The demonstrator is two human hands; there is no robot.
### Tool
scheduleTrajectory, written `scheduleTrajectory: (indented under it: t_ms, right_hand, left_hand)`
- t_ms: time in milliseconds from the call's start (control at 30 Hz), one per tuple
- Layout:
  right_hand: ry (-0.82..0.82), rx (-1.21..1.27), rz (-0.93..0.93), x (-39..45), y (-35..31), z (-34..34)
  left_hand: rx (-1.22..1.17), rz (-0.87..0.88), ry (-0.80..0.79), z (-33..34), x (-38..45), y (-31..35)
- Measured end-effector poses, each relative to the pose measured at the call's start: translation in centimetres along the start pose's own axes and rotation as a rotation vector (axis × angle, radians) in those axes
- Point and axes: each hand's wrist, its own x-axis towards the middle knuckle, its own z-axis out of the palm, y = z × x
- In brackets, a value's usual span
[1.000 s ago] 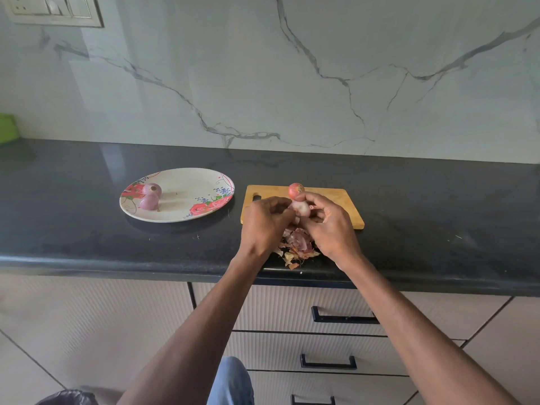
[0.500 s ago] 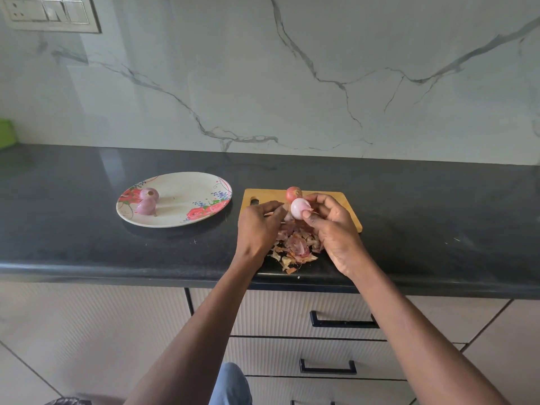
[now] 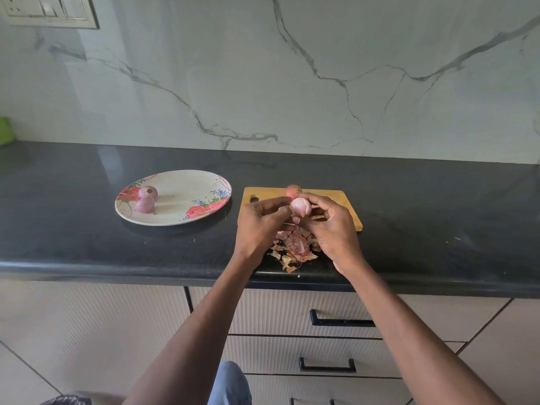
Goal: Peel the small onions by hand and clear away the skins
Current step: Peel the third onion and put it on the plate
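Note:
My right hand [image 3: 330,229] grips a pale pink, mostly peeled small onion [image 3: 299,206] between thumb and fingers above the wooden cutting board [image 3: 336,200]. My left hand [image 3: 260,226] pinches at the onion's left side with its fingertips. An unpeeled reddish onion [image 3: 293,190] sits on the board's far edge, just behind the held one. A heap of onion skins [image 3: 295,248] lies on the black counter below my hands. Two peeled onions [image 3: 146,200] rest on the left part of the floral plate [image 3: 190,197].
The black counter [image 3: 438,217] runs along a marble wall. A green object [image 3: 5,131] shows at the far left edge. Drawers with black handles [image 3: 342,321] lie below the counter. A switch panel [image 3: 49,10] is at the top left.
The held onion has risen slightly and shows more bare pale flesh. My left fingertips have closed in on its left side. The skin heap, plate and board stay put.

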Motion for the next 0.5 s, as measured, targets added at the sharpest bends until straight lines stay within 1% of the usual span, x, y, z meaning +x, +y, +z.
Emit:
scheduleTrajectory:
  t_ms: [100,167,400,500]
  right_hand:
    - [0.013,-0.12,-0.087,-0.06,-0.01,0.06]
    - [0.015,-0.207,-0.154,-0.16,-0.15,0.1]
    - [0.024,-0.356,-0.325,-0.81,-0.38,0.47]
    - [0.023,-0.378,-0.367,-0.99,-0.54,0.52]
  left_hand:
    - [0.046,0.04,-0.038,0.07,-0.01,0.0]
    - [0.085,0.048,-0.027,0.16,-0.05,0.05]
    - [0.242,0.093,0.006,0.09,-0.12,0.07]
    - [0.268,0.091,0.013,0.12,-0.03,0.03]
